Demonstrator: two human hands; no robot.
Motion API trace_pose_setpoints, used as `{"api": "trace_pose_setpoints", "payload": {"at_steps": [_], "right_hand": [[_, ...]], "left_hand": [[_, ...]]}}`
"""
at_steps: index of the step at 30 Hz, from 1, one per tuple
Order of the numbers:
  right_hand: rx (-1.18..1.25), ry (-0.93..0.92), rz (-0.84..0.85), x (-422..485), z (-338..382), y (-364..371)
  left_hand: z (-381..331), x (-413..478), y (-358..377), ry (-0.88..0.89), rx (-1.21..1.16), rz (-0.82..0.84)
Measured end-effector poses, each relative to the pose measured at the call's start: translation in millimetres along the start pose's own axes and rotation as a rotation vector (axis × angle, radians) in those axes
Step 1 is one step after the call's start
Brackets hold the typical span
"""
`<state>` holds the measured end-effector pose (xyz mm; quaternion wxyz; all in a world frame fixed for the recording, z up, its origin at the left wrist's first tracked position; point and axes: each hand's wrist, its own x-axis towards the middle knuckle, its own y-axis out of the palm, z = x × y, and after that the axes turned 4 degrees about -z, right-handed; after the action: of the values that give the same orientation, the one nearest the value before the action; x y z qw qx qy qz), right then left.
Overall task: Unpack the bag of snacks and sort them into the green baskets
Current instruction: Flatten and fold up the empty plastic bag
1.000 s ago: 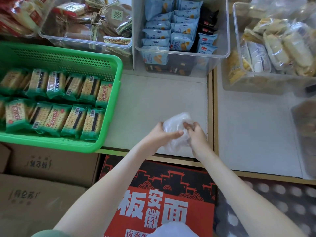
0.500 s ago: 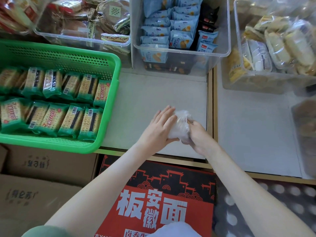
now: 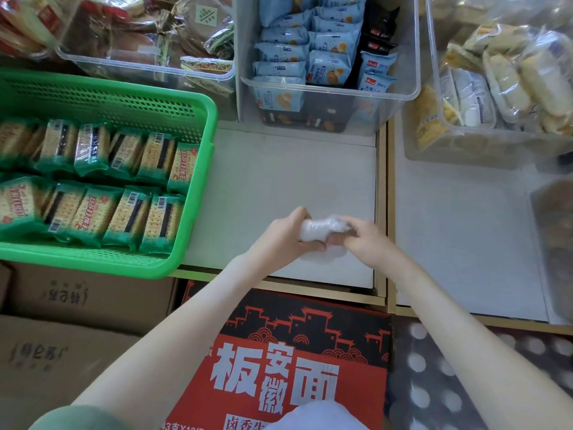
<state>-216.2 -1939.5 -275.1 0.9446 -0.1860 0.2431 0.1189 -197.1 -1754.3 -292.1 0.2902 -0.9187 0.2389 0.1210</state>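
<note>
A crumpled clear plastic bag (image 3: 319, 227) is squeezed into a small wad above the white shelf (image 3: 279, 181). My left hand (image 3: 283, 234) grips its left side with curled fingers. My right hand (image 3: 362, 235) grips its right end. To the left stands the green basket (image 3: 203, 169), holding two rows of green-wrapped cracker packs (image 3: 93, 184). No snack shows inside the bag.
Clear bins stand along the back: brown cakes (image 3: 148, 35), blue pastry packs (image 3: 313, 57), pale bread rolls (image 3: 508, 79). A wooden divider (image 3: 384, 212) splits the shelf. Below lie a red noodle carton (image 3: 279, 367) and brown cardboard boxes (image 3: 77, 305).
Both hands have pressed the loose bag down into a tighter wad. My left hand went from flat fingers over the bag to curling round it.
</note>
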Motion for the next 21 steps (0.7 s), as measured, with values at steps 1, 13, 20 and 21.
{"api": "trace_pose_setpoints", "payload": {"at_steps": [1, 13, 20, 21], "right_hand": [[-0.025, 0.014, -0.045, 2.6, -4.6, 2.3], [-0.228, 0.177, -0.157, 17.5, -36.5, 34.6], [-0.858, -0.390, -0.161, -7.1, -40.7, 44.2], [-0.871, -0.305, -0.059, -8.5, -46.8, 45.9]], "left_hand": [[1.6, -1.0, -1.8, -0.077, -0.107, 0.093], [19.8, -1.3, 18.1, -0.222, 0.030, 0.069], [27.1, -6.4, 21.6, 0.105, 0.474, -0.179], [31.5, -8.6, 22.2, 0.250, 0.530, -0.150]]}}
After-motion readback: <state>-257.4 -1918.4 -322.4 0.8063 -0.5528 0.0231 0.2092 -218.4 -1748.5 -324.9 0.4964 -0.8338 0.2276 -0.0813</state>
